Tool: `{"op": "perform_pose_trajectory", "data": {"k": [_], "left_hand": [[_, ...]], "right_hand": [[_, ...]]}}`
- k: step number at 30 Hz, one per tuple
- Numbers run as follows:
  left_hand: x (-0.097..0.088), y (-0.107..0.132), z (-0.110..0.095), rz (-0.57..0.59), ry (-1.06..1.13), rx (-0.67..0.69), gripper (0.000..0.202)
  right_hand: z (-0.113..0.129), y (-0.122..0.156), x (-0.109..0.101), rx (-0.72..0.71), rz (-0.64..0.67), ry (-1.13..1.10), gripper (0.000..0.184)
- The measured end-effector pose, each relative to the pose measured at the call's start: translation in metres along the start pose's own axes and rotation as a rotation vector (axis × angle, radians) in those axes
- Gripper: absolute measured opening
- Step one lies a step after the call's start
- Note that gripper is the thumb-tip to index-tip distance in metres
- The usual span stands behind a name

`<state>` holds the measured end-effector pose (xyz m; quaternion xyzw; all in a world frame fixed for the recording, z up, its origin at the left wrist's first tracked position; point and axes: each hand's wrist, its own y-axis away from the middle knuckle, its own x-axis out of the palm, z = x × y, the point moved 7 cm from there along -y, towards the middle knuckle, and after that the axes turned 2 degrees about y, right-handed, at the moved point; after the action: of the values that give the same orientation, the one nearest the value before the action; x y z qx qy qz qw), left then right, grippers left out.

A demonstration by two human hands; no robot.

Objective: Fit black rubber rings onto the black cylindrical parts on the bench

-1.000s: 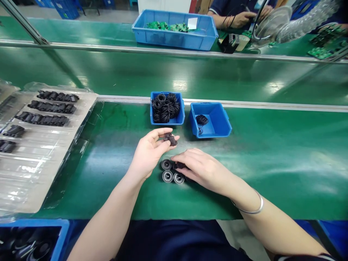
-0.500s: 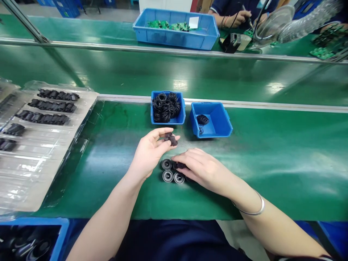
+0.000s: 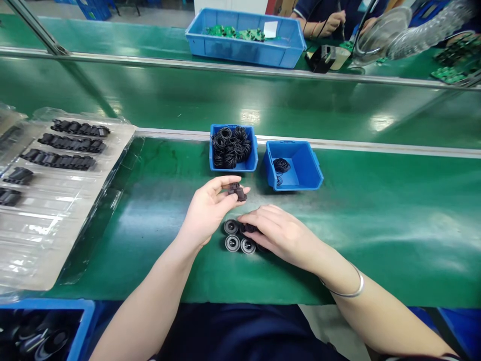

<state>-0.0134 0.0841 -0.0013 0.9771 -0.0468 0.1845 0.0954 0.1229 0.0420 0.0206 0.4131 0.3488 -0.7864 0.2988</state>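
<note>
My left hand (image 3: 208,213) is raised above the green bench mat (image 3: 150,250), pinching a small black moulded part (image 3: 236,192) at its fingertips. My right hand (image 3: 281,235) lies palm down, its fingertips on a second black part (image 3: 248,228). That part sits among three round dark pieces with metal centres, such as the one nearest my left wrist (image 3: 232,243). The right hand partly hides the second black part. A blue bin of black rubber rings (image 3: 218,135) stands just beyond my left fingertips.
A second blue bin (image 3: 306,165) holds a few black rings. At left, a clear plastic tray (image 3: 75,210) carries rows of black parts. A blue crate (image 3: 45,303) sits at the near left. Across the far bench, a co-worker's hand (image 3: 332,23) works near a blue crate of green circuit boards (image 3: 244,45).
My hands and the parts stay almost still. The whole view shifts slightly as my head moves, and the co-worker's hands shift a little.
</note>
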Motion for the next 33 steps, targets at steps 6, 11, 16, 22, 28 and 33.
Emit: {"op": "perform_pose_trajectory", "data": {"k": [6,11,16,22,28,33], "left_hand": [[-0.0001,0.0002,0.0002,0.0,-0.001,0.003,0.029],[-0.0002,0.001,0.0002,0.001,-0.003,0.001,0.027],[-0.0004,0.0012,0.0009,0.004,-0.009,0.001,0.028],[-0.0009,0.0007,0.0011,0.006,-0.001,0.006,0.029],[-0.0005,0.0015,0.0004,0.002,0.002,0.004,0.027],[-0.0024,0.001,0.0014,-0.016,-0.008,0.018,0.028]], "right_hand": [[0.0006,-0.0018,-0.0006,0.0,0.008,-0.002,0.026],[0.0,-0.001,-0.0017,0.001,0.008,0.004,0.025],[-0.0017,0.0031,0.0011,0.021,0.046,-0.054,0.029],[-0.0046,0.0064,0.0017,0.054,0.077,-0.122,0.034],[-0.0046,0.0023,0.0005,0.048,0.065,-0.05,0.03],[-0.0073,0.0019,-0.0044,0.071,0.064,-0.005,0.032]]}}
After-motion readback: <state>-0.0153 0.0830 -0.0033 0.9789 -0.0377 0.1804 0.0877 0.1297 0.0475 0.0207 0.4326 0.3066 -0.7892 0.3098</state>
